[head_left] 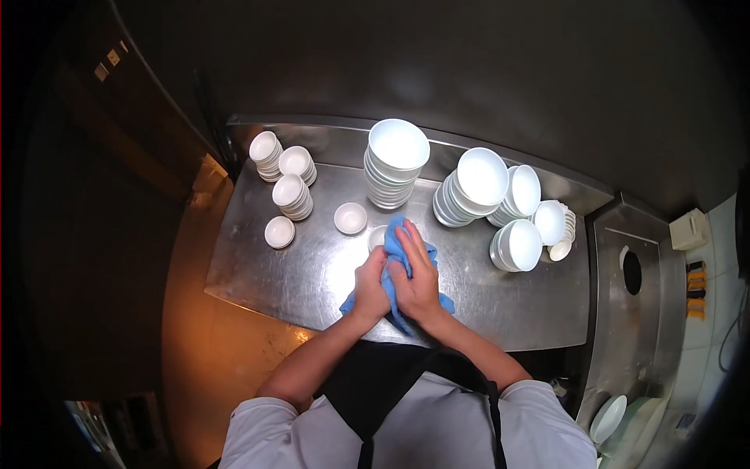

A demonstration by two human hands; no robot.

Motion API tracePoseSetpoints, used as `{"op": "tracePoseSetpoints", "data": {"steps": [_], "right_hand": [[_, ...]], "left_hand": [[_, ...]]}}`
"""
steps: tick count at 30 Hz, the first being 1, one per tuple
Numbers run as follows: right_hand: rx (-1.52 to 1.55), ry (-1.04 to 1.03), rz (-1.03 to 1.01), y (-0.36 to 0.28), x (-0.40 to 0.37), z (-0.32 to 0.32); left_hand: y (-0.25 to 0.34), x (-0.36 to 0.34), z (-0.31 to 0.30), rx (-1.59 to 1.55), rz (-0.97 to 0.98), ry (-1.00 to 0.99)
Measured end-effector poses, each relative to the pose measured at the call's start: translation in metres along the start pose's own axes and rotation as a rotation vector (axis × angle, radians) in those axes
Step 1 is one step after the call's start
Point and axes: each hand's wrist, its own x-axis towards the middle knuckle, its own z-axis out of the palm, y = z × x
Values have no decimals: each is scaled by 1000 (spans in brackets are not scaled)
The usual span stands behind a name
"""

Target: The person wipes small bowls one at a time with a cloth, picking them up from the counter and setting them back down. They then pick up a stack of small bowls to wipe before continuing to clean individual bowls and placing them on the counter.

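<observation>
Both of my hands meet over the front middle of the steel counter, with a crumpled blue cloth [396, 248] between them. My left hand [371, 285] is closed on the cloth from the left side. My right hand [417, 275] presses the cloth from the right, its fingers together and pointing away from me. Whether anything is wrapped inside the cloth is hidden. Just beyond the hands a small white bowl [376, 237] shows in part behind the cloth. Another small white bowl [351, 218] sits alone to its left.
Stacks of small white bowls [290, 192] stand on the left of the counter [500, 313]. A tall stack of larger bowls [397, 152] rises at the back middle, and several more bowl stacks [480, 178] are at the right. A steel unit with a dark round hole [632, 272] adjoins the right end.
</observation>
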Motion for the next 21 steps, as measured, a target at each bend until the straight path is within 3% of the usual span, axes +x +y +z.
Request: {"op": "tracePoseSetpoints", "data": {"steps": [3, 6, 7, 9, 12, 13, 16, 20, 21], "right_hand": [[57, 9, 37, 10, 5, -3], [707, -109, 497, -3, 25, -26], [843, -109, 547, 3, 24, -27], [570, -100, 450, 11, 19, -29], [347, -53, 389, 2, 10, -20], [300, -28, 386, -2, 5, -15], [71, -82, 13, -4, -10, 0], [-197, -301, -469, 9, -7, -16], [-95, -376, -466, 14, -4, -18]], "left_hand": [[-2, -9, -5, 47, -59, -108], [-2, -10, -12, -275, -241, -193], [-9, -7, -18, -462, -315, -208], [1, 3, -13, -866, -442, -140], [7, 8, -2, -754, -331, 85], [0, 8, -1, -593, -313, 15], [23, 17, -8, -530, -422, -69], [24, 24, -32, -842, -635, -161], [25, 26, -32, -809, -682, -83]]}}
